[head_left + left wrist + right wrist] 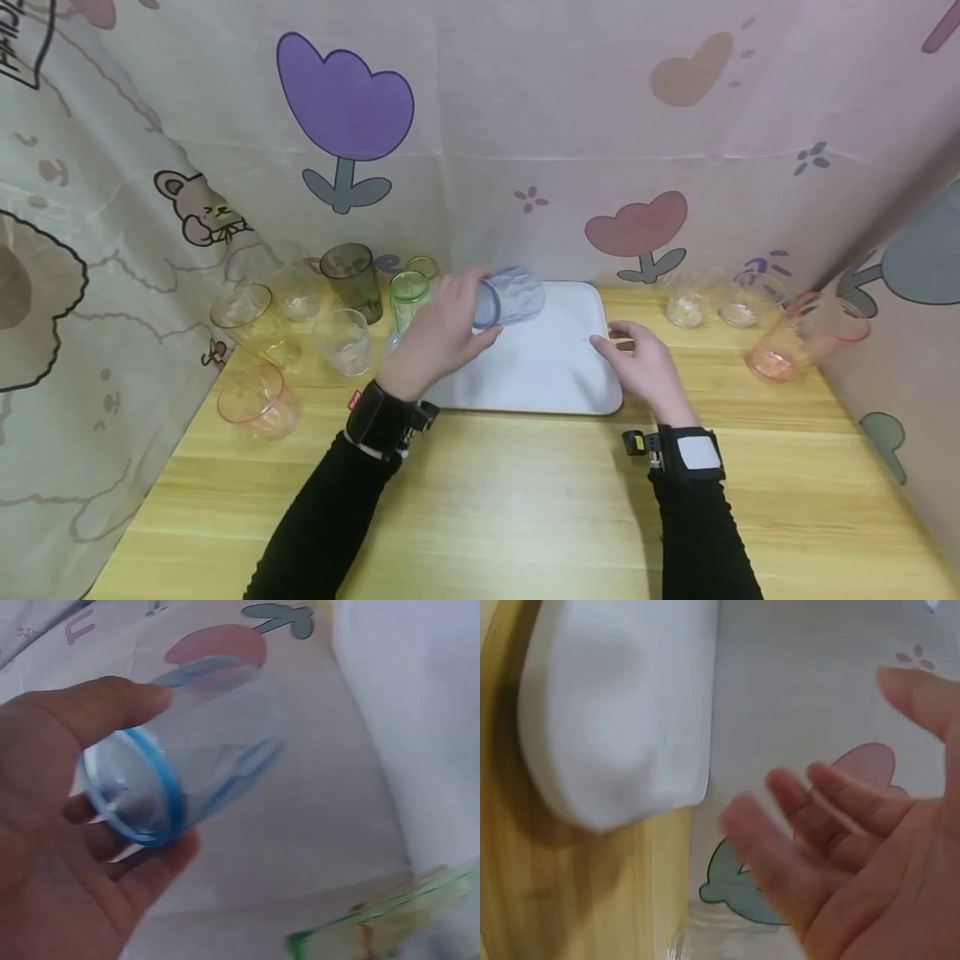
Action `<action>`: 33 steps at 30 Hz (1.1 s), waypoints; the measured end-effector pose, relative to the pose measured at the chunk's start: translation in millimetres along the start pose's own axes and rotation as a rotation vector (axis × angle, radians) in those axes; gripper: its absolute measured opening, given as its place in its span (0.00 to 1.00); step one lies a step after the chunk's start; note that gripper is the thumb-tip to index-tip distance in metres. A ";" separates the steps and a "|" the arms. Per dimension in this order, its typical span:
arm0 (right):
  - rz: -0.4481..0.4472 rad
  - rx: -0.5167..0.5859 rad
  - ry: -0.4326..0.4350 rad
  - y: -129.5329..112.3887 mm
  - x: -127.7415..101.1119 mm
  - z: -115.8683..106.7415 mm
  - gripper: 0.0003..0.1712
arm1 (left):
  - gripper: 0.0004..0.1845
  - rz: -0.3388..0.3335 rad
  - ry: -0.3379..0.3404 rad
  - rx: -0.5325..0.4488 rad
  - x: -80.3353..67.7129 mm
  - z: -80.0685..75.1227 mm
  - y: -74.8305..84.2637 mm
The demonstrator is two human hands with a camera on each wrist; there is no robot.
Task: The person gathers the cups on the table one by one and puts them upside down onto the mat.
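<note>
My left hand (438,333) holds a clear blue-tinted plastic cup (510,296) tipped on its side above the far left part of a white tray (570,392). In the left wrist view the thumb and fingers (112,712) curl round the blue-rimmed cup (187,750), its mouth turned toward the palm. My right hand (645,362) hovers at the tray's right edge, fingers loosely spread and holding nothing. In the right wrist view the right hand's fingers (817,817) are blurred beside the tray's rounded corner (615,727).
Several plastic cups stand at the back left: a green one (408,298), a dark grey one (352,279), clear ones (341,340) and a pink one (258,400). Clear cups (686,304) and a tilted pink cup (806,333) sit back right. Patterned curtains enclose the wooden table (525,500).
</note>
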State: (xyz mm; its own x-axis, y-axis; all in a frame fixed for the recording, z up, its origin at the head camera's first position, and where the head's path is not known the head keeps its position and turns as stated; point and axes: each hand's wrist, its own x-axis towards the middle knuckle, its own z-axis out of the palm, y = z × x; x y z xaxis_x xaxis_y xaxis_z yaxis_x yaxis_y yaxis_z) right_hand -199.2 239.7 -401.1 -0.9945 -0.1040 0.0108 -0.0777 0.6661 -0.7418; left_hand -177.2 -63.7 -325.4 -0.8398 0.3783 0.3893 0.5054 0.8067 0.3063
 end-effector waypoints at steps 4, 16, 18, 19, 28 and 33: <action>0.077 -0.076 -0.024 6.6 -1.2 -4.1 0.43 | 0.39 -0.036 -0.140 0.005 19.8 -17.0 0.1; 0.119 -0.231 -0.113 16.5 0.9 -2.7 0.34 | 0.37 -0.108 -0.407 0.107 81.4 -32.3 3.1; 0.114 -0.235 -0.118 18.1 0.6 0.2 0.33 | 0.37 -0.121 -0.443 0.113 88.8 -29.6 0.2; 0.114 -0.235 -0.121 19.0 0.5 1.2 0.32 | 0.37 -0.127 -0.459 0.113 92.4 -27.7 -1.4; 0.127 -0.227 -0.137 23.7 2.0 8.5 0.29 | 0.27 -0.207 -0.526 0.123 112.1 -6.9 -19.7; 0.139 -0.225 -0.144 23.6 4.7 7.7 0.28 | 0.20 -0.283 -0.508 0.207 113.4 6.9 -24.0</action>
State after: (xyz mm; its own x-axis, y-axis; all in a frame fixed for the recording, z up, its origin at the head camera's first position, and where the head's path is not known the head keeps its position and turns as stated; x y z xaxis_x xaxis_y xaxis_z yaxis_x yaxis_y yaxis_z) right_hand -205.2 249.2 -423.8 -0.9778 -0.0932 -0.1878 0.0292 0.8266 -0.5621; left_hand -286.0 -37.1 -294.7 -0.9510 0.2643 -0.1605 0.2427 0.9596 0.1425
